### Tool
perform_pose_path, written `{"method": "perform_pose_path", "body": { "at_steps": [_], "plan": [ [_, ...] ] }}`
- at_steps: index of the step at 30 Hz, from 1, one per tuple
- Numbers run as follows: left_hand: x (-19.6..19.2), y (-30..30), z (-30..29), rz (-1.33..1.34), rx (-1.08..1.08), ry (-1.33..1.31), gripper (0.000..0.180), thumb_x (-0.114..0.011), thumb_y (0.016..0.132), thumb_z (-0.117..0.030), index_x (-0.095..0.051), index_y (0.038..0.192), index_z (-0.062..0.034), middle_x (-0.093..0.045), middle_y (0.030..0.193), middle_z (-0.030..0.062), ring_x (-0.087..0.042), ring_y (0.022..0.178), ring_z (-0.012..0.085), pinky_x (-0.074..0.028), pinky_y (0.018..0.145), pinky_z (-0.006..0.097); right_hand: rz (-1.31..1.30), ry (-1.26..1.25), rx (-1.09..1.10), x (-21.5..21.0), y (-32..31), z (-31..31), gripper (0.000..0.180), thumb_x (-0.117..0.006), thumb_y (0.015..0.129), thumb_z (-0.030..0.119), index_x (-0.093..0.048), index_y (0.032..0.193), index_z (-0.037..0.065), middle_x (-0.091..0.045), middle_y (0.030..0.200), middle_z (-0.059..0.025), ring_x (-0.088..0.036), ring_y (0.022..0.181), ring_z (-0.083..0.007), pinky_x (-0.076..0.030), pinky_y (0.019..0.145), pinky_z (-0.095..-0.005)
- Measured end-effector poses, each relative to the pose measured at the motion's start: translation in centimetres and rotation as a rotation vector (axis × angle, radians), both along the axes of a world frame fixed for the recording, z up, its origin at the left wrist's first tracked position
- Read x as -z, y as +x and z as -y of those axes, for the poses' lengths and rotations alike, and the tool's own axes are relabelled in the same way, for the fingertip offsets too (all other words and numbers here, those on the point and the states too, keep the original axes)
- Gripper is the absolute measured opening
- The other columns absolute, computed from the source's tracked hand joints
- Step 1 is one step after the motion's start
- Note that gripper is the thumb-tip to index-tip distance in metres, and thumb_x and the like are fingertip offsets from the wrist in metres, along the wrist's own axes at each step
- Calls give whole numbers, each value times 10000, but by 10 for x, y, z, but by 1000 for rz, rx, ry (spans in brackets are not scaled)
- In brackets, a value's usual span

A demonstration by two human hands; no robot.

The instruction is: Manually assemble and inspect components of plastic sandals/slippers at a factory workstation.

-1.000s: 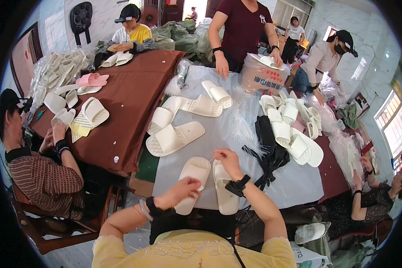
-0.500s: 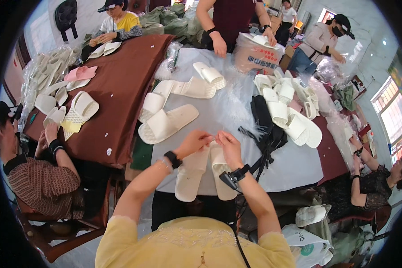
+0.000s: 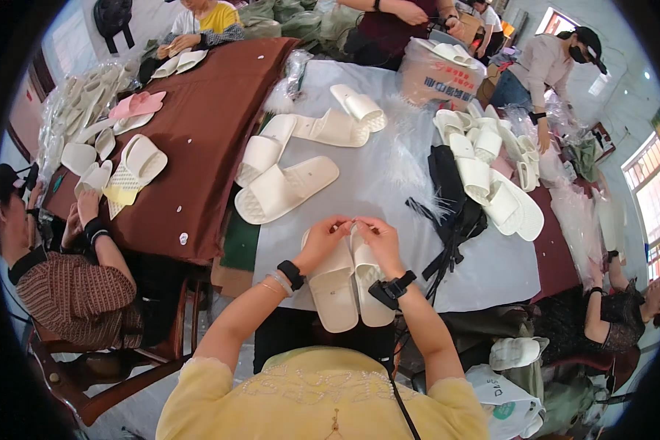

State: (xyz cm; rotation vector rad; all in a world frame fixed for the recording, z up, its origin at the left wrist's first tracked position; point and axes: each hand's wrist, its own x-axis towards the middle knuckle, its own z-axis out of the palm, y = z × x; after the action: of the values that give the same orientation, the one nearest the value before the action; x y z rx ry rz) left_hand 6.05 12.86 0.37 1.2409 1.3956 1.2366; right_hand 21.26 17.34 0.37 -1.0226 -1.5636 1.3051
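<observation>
A pair of cream slippers lies side by side at the table's near edge, the left slipper point(image 3: 335, 298) almost touching the right slipper point(image 3: 372, 311). Over their far ends, my left hand point(image 3: 325, 241) and my right hand point(image 3: 378, 242) meet with fingertips pinched close together. Whatever the fingertips hold is too small or too hidden to make out. My wrists and fingers cover part of both slippers. Left of my hands rests another cream slipper point(image 3: 290, 192), with more slippers point(image 3: 330, 127) beyond it.
A grey cloth point(image 3: 484, 275) covers my table. To the right lie black straps point(image 3: 451, 213) and a heap of cream slippers point(image 3: 484, 158). A wrapped carton point(image 3: 440, 73) stands at the far side. Co-workers sit or stand around, one beside the brown-covered table point(image 3: 220, 139) at left.
My hands have drawn closer together over the slippers' far ends. The two slippers now lie closer to each other. The whole view has shifted slightly, and the person opposite has lifted an arm.
</observation>
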Motion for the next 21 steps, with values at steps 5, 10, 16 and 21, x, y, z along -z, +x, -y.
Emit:
{"method": "perform_pose_path", "body": {
  "at_steps": [5, 10, 16, 21],
  "plan": [
    [8, -9, -3, 66, -25, 66, 229, -523, 894, -187, -597, 1041, -28, -584, 774, -8, -497, 724, 62, -412, 663, 204, 2, -80, 19, 0, -4, -3, 182, -598, 830, 141, -630, 936, -2, -606, 731, -17, -513, 599, -75, -418, 573, -206],
    [7, -7, -1, 43, -7, -43, 230, -527, 890, -213, -605, 1002, -28, -599, 783, -4, -502, 714, 62, -418, 648, 217, -7, -58, 41, 5, 0, -2, 212, -604, 830, 182, -618, 932, -3, -590, 699, -25, -516, 598, -84, -415, 564, -219],
    [10, -5, 9, -83, -16, 17, 240, -532, 885, -233, -588, 919, -1, -601, 747, 11, -505, 669, 81, -430, 621, 244, 156, 19, -10, 14, 1, 6, 234, -620, 819, 198, -623, 963, 13, -623, 775, -43, -526, 622, -91, -439, 587, -228],
    [14, -5, 9, -74, 45, 25, 217, -551, 872, -218, -582, 937, -14, -618, 772, 36, -530, 681, 98, -431, 627, 251, 92, 1, -10, 8, 1, 9, 217, -596, 841, 168, -621, 980, 3, -610, 782, -10, -514, 654, -58, -429, 591, -201]
  ]
}}
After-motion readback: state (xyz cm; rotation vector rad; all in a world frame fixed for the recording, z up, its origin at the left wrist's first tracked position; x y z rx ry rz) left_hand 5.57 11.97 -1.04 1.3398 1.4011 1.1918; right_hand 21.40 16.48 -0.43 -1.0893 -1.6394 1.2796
